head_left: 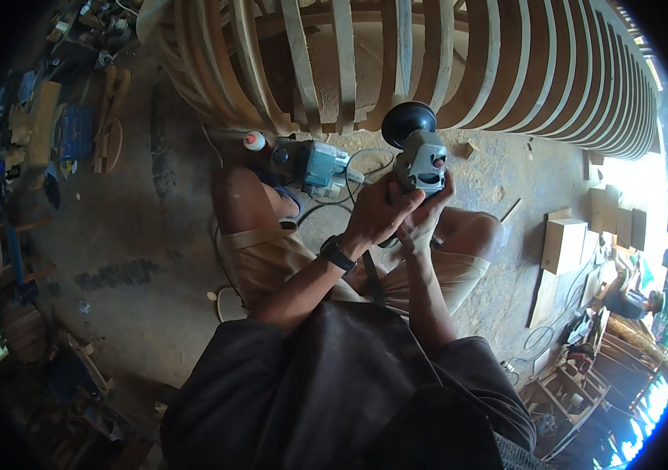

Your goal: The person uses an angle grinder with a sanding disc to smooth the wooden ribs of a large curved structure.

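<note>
Grinder partly hidden btwn L hand, R hand.

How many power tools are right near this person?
2. The grey power tool with a black round pad is in the left hand and right hand; the teal power tool is on the floor near the left knee. Others may be hidden.

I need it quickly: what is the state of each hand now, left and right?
Left hand: closed, holding the power tool with the round black disc.
Right hand: closed, holding the same power tool.
</note>
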